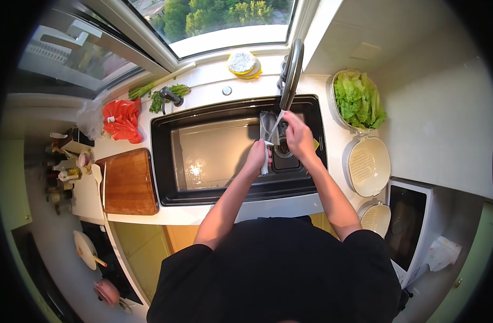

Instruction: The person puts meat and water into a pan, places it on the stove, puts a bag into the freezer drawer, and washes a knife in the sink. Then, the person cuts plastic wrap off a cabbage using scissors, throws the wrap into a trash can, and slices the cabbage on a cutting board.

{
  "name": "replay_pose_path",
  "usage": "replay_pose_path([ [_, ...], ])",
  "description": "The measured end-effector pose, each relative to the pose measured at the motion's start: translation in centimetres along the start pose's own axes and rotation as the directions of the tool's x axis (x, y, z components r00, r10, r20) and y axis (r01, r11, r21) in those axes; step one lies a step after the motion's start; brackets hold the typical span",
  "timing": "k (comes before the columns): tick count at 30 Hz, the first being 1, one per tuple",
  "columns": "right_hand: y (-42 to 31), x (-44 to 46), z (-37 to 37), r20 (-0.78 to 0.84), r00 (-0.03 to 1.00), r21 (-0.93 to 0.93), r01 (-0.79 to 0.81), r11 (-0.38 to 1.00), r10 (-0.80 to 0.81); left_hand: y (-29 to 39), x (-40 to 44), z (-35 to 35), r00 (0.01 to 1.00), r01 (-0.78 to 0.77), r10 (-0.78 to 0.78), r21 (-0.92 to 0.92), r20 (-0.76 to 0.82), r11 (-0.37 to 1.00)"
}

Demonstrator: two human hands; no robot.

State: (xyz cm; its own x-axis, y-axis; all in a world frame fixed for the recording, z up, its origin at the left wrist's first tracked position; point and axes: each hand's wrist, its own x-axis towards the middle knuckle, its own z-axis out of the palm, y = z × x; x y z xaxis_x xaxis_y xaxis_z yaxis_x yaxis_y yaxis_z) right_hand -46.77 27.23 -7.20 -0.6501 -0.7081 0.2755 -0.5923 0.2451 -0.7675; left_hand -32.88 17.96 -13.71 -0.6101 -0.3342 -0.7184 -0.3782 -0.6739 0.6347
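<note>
Over the right part of the black sink [168, 156], my left hand [257, 155] is closed around the white handle of what looks like a wide-bladed kitchen knife [266, 123]. Its broad grey blade points away from me, below the faucet [293, 70]. My right hand [298, 134] is at the blade's right side, fingers bent and pressed together. A pale, shiny strip runs from its fingertips down toward the blade; whether it is water or something held, I cannot tell. The drain [283, 148] lies beneath and between the hands, partly hidden.
Left of the sink lies a wooden cutting board [129, 182], with a red plastic bag [122, 121] behind it. Green onions [160, 83] lie by the window. On the right stand a basket of lettuce [358, 99], a cream colander [369, 166] and a microwave [410, 226].
</note>
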Motion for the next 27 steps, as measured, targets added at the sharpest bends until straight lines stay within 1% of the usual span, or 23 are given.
replay_pose_path([
  [1,-0.2,-0.5,-0.3,0.198,0.976,0.088,-0.111,0.990,0.091,0.1,0.1,0.0,1.000,-0.015,0.015,0.019,0.004,1.000],
  [2,1.1,-1.2,0.7,0.388,0.917,0.148,-0.162,0.976,0.094,0.1,0.0,0.0,1.000,-0.027,0.027,0.038,0.007,0.999],
  [3,2.7,-2.1,2.0,0.523,0.852,0.022,-0.022,1.000,0.007,0.0,-0.1,0.0,0.999,-0.038,0.037,0.059,0.012,0.998],
  [4,3.9,-2.8,2.9,0.651,0.757,-0.082,0.137,0.987,-0.051,-0.1,-0.1,0.1,0.998,-0.053,0.051,0.063,0.022,0.997],
  [7,4.1,-2.8,4.0,0.731,0.675,-0.125,-0.018,0.992,0.104,-0.1,0.0,-0.3,0.995,-0.090,0.086,0.088,0.050,0.992],
  [10,4.1,-1.9,4.5,0.719,0.683,-0.187,0.013,0.982,0.128,-0.1,0.0,-0.9,0.990,-0.132,0.126,0.101,0.060,0.986],
  [13,6.6,-0.9,6.2,0.722,0.675,-0.216,0.008,0.976,0.154,0.3,-0.3,-1.5,0.997,-0.060,0.057,0.073,0.050,0.995],
  [14,7.5,-0.5,6.7,0.719,0.674,-0.234,0.008,0.972,0.167,0.3,-0.6,-1.4,0.996,-0.058,0.052,0.093,0.067,0.994],
  [15,9.1,-0.2,7.0,0.691,0.683,-0.302,-0.021,0.953,0.234,0.3,-1.0,-1.3,0.995,-0.056,0.046,0.113,0.084,0.992],
  [16,10.4,0.5,6.5,0.725,0.627,-0.430,0.091,0.898,0.284,0.1,-1.3,-1.4,0.994,-0.052,0.038,0.135,0.101,0.990],
  [17,11.5,0.2,5.8,0.651,0.668,-0.404,-0.097,0.910,0.361,-0.1,-1.5,-1.4,0.995,-0.083,0.066,0.247,0.075,0.965],
  [18,11.9,0.1,4.8,0.576,0.686,-0.354,-0.280,0.892,0.444,-0.5,-1.5,-1.2,0.994,-0.110,0.097,0.356,0.055,0.928],
  [19,13.0,-0.4,4.5,0.525,0.703,-0.312,-0.367,0.877,0.480,-0.8,-1.4,-0.8,0.990,-0.135,0.133,0.458,0.038,0.879],
  [20,13.9,-1.0,4.4,0.474,0.712,-0.266,-0.445,0.855,0.518,-1.2,-1.2,-0.4,0.958,-0.222,0.286,0.693,0.025,0.685],
  [21,14.4,-1.7,4.3,0.428,0.712,-0.217,-0.517,0.828,0.557,-1.9,-1.3,0.1,0.903,-0.253,0.427,0.867,0.052,0.429],
  [22,12.6,-2.0,3.5,0.424,0.684,-0.050,-0.636,0.770,0.593,-2.4,-1.3,0.7,0.829,-0.228,0.545,0.965,0.122,0.132],
  [23,8.6,-1.7,2.0,0.425,0.655,0.123,-0.726,0.677,0.625,-2.1,-2.4,1.6,0.827,-0.210,0.550,0.971,0.114,0.115],
  [24,6.4,-1.5,1.2,0.434,0.621,0.290,-0.782,0.551,0.653,-1.6,-2.9,1.8,0.849,-0.196,0.511,0.978,0.134,0.068],
  [25,9.0,-1.7,1.9,0.504,0.622,0.366,-0.782,0.504,0.600,-1.3,-3.2,2.0,0.869,-0.183,0.470,0.983,0.152,0.020],
  [26,9.1,-1.7,1.9,0.509,0.597,0.419,-0.801,0.428,0.620,-1.2,-3.3,2.1,0.889,-0.171,0.427,0.985,0.167,-0.030],
  [27,7.0,-1.2,1.2,0.519,0.568,0.468,-0.814,0.343,0.639,-2.0,-2.8,1.6,0.873,-0.201,0.444,0.978,0.200,-0.045],
])
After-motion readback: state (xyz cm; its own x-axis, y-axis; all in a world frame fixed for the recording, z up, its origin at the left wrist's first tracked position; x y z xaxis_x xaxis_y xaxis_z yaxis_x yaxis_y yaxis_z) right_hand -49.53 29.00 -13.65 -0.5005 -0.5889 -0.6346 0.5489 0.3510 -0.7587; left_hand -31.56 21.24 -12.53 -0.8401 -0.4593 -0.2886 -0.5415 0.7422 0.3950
